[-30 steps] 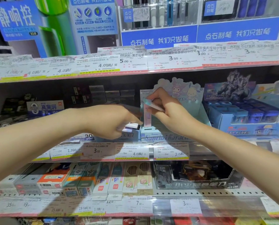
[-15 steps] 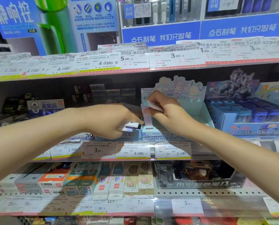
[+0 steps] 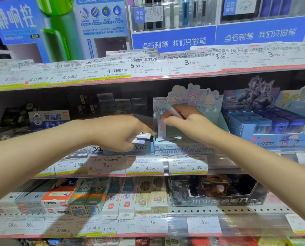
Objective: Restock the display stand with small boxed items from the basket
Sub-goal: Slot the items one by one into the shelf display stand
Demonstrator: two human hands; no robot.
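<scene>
Head view: right hand (image 3: 187,121) pinches a slim box (image 3: 161,127) upright, long axis vertical, directly above the display stand (image 3: 183,148); left hand (image 3: 119,132) beside it grips seemingly several spare boxes (image 3: 142,138).

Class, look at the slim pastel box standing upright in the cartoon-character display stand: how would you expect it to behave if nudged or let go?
The slim box stands on its narrow end, so it would probably tip easily. It looks small and thin, so likely light. The right hand touches its top inside the display stand, perhaps steadying it.
</scene>
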